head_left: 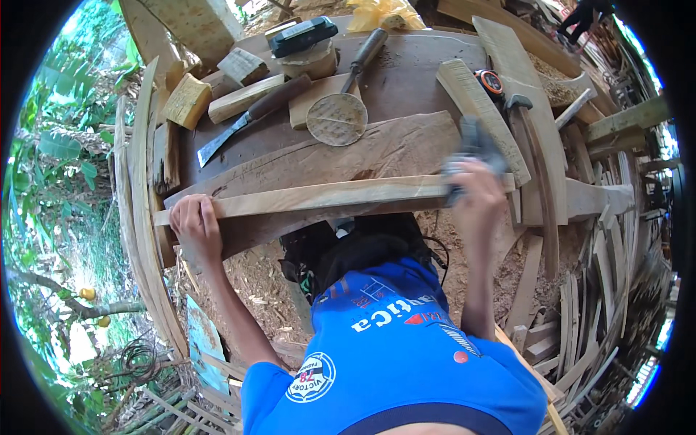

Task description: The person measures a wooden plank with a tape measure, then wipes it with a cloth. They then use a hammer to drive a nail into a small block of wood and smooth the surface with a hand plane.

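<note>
A long, narrow wooden strip [326, 197] lies across the near side of the work table. At its left end my left hand [196, 221] is closed over the wood, fingers on top. My right hand [478, 190] is wrapped round a dark grey block-like tool [475, 148], smeared by motion, at the strip's right part. Its exact kind is too blurred to make out. Behind the strip lies a wide brown board [333, 156] with a wavy edge.
On the table [413, 80] lie a chisel [254, 119], a wooden-handled tool with a round dusty disc [337, 119], wood offcuts [188, 100], a black device [303, 36], a tape measure [490, 83] and a hammer [533, 145]. Stacked wood strips [602, 268] stand right; sawdust covers the ground.
</note>
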The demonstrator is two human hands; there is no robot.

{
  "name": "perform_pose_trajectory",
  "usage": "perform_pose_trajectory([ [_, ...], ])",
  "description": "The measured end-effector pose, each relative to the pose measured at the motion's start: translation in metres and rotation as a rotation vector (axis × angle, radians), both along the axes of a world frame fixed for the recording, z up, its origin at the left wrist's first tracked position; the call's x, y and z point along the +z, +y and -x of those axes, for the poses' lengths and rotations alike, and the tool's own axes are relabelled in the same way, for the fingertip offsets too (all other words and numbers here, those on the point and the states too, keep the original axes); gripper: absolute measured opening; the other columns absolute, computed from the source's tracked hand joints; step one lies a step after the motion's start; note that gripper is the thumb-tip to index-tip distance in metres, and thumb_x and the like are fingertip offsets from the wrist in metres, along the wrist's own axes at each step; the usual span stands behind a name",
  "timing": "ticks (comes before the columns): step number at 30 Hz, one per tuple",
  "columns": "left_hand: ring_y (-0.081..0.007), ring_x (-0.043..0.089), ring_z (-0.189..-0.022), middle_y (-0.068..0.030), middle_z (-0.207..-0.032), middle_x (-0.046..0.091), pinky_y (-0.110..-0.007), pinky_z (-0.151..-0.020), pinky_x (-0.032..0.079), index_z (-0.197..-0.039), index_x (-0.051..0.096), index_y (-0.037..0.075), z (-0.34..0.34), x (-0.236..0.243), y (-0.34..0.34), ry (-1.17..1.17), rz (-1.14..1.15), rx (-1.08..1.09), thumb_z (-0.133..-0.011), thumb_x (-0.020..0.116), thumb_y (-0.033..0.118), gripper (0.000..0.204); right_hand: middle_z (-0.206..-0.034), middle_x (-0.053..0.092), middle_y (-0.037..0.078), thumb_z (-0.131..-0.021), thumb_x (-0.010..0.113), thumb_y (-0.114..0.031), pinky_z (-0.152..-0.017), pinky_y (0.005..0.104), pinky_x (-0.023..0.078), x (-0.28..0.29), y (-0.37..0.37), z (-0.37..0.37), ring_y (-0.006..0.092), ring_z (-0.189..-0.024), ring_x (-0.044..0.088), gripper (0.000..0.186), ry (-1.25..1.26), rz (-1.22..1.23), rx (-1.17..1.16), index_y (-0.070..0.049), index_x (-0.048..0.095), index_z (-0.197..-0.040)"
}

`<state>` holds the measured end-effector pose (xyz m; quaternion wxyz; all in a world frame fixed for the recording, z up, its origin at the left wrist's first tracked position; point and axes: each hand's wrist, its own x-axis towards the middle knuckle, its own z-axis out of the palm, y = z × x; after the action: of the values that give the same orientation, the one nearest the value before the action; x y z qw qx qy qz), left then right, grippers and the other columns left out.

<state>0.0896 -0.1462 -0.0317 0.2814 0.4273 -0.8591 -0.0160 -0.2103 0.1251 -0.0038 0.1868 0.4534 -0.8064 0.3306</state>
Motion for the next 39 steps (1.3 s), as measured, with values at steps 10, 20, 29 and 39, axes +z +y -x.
perform_pose_trajectory([
  [10,-0.0257,0.051,-0.106,-0.0108,-0.103,0.059,-0.039,-0.097,0.032,-0.093,0.061,0.004,0.012,0.006,0.01,0.293,0.021,-0.066,-0.089,0.039,0.021,0.028,-0.092,0.063,0.013,-0.058,0.061,0.01,-0.072,0.0323,0.05,0.009,-0.101,-0.109,0.0258,-0.086,0.063,0.023,-0.973,0.258,1.391,-0.006,0.063,-0.075],
  [20,-0.0269,0.043,-0.116,-0.0163,-0.127,0.042,-0.037,-0.094,0.036,-0.121,0.042,0.009,0.041,0.029,0.113,0.902,-0.632,-0.586,-0.065,0.074,0.01,0.064,-0.106,0.057,0.016,-0.069,0.056,0.002,-0.093,0.0443,0.04,0.033,-0.087,-0.093,0.0333,-0.106,0.052,0.03,-0.633,0.231,1.056,-0.006,0.063,-0.097],
  [29,-0.0227,0.056,-0.095,-0.0142,-0.101,0.057,-0.03,-0.08,0.044,-0.104,0.056,0.001,-0.093,0.0,-0.066,0.517,-0.44,0.065,-0.078,0.057,0.004,0.027,-0.114,0.055,0.011,-0.083,0.055,-0.011,-0.09,0.0344,0.04,-0.011,0.042,0.055,0.0222,-0.108,0.05,0.021,-0.314,0.183,-0.304,-0.001,0.06,-0.101],
  [39,-0.0329,0.052,-0.107,-0.0174,-0.108,0.059,-0.043,-0.095,0.036,-0.104,0.06,0.006,0.043,0.024,0.019,-0.017,-0.111,-0.368,-0.07,0.068,0.017,0.037,-0.087,0.051,0.007,-0.081,0.058,-0.007,-0.074,0.0317,0.04,-0.055,0.015,0.038,0.018,-0.081,0.049,0.01,-0.203,0.518,-0.509,-0.001,0.051,-0.084],
])
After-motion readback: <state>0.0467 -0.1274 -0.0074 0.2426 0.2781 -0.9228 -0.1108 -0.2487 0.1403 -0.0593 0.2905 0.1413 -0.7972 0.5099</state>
